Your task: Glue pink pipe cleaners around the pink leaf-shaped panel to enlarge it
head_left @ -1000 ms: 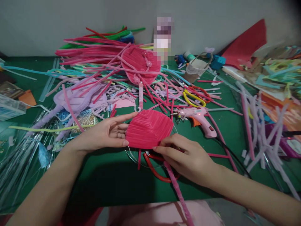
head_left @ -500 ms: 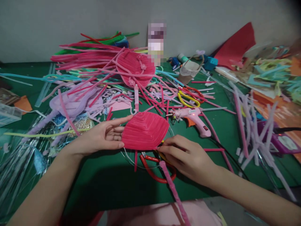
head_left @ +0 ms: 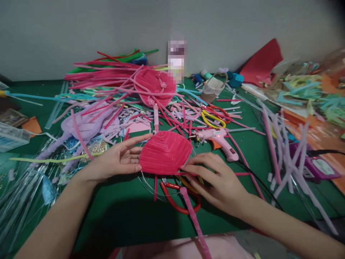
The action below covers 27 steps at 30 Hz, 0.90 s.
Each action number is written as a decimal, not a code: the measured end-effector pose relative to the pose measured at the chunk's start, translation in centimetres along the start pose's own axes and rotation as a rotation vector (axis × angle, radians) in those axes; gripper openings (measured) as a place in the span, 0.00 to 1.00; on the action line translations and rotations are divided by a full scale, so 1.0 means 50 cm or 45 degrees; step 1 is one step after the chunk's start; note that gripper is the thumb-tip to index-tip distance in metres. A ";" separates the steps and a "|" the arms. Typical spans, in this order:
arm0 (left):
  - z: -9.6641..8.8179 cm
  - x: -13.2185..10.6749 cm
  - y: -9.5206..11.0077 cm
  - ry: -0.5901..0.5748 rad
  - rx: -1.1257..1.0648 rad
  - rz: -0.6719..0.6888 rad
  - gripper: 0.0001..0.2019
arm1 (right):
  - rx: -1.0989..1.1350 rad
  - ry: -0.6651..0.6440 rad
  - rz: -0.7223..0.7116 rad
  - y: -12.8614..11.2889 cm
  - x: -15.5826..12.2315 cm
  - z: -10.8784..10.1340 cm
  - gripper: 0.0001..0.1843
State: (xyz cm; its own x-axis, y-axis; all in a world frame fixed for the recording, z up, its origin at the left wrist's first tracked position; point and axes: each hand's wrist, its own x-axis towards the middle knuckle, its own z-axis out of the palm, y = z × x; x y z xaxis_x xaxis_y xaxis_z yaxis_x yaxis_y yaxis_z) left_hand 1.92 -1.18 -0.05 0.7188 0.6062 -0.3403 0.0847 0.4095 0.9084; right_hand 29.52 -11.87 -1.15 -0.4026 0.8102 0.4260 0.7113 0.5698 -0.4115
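Between my hands is a flat, deep-pink panel (head_left: pixel 165 153) made of pipe cleaners laid side by side, with a thin wire loop around its edge. My left hand (head_left: pixel 125 156) grips its left edge, thumb at the lower corner. My right hand (head_left: pixel 208 176) pinches the lower right edge with its fingertips. Just below, a pink wrapped stick (head_left: pixel 195 223) points down toward my lap and touches the wire. Red-and-yellow-handled scissors (head_left: pixel 178 208) lie under the panel, partly hidden by my right hand and the stick.
A pink glue gun (head_left: pixel 218 138) lies right of the panel, its cord trailing right. Behind is a round pink fan-like piece (head_left: pixel 155 86) among many pipe cleaners. Lilac pieces (head_left: pixel 86 122) lie left. A second pair of scissors (head_left: pixel 212 118), a small basket (head_left: pixel 212 88) and a purple device (head_left: pixel 312 162) stand right.
My right hand has shifted slightly left along the panel's lower right edge, its fingers now overlapping that corner. The view has tilted a little upward. My left hand keeps its hold.
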 end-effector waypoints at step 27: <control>-0.012 -0.026 0.017 -0.010 -0.031 0.229 0.31 | 1.653 -0.286 1.252 0.016 0.068 0.000 0.21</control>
State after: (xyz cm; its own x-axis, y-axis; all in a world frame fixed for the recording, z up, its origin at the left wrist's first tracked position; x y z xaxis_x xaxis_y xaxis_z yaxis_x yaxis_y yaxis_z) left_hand 0.64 -1.20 1.03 0.7263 0.6658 -0.1709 -0.0625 0.3115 0.9482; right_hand 28.72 -8.66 -0.03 -0.2686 0.8452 -0.4620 -0.1547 -0.5112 -0.8454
